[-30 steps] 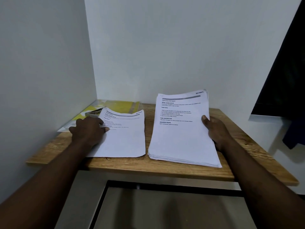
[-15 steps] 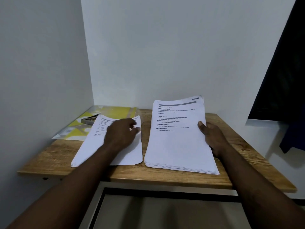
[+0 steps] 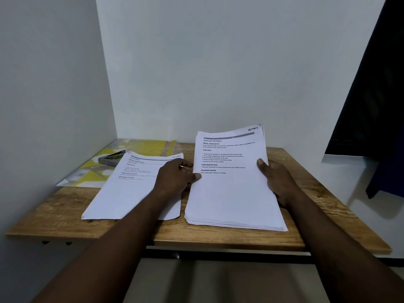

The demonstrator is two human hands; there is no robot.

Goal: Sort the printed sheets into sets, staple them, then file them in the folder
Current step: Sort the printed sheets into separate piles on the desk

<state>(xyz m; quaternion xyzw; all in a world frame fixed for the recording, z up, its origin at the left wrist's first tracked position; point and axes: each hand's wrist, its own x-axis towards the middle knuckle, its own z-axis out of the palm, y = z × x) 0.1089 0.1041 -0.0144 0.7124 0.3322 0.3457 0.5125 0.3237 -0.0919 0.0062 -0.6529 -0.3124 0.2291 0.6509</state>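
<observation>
White with black print and a grey header bar: the stack [image 3: 234, 193] and the loose sheet [image 3: 129, 193]. Yellow with pale grey angular patches on the folder [image 3: 150, 147], dull grey on the stapler [image 3: 110, 159]. Brown wood grain across the worktop [image 3: 218, 237].

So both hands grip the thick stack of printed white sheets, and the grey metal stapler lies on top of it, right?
No. The left hand and right hand do grip the thick stack of printed white sheets, but the grey metal stapler lies on the yellow plastic folder at the back left, as the head view shows.
</observation>
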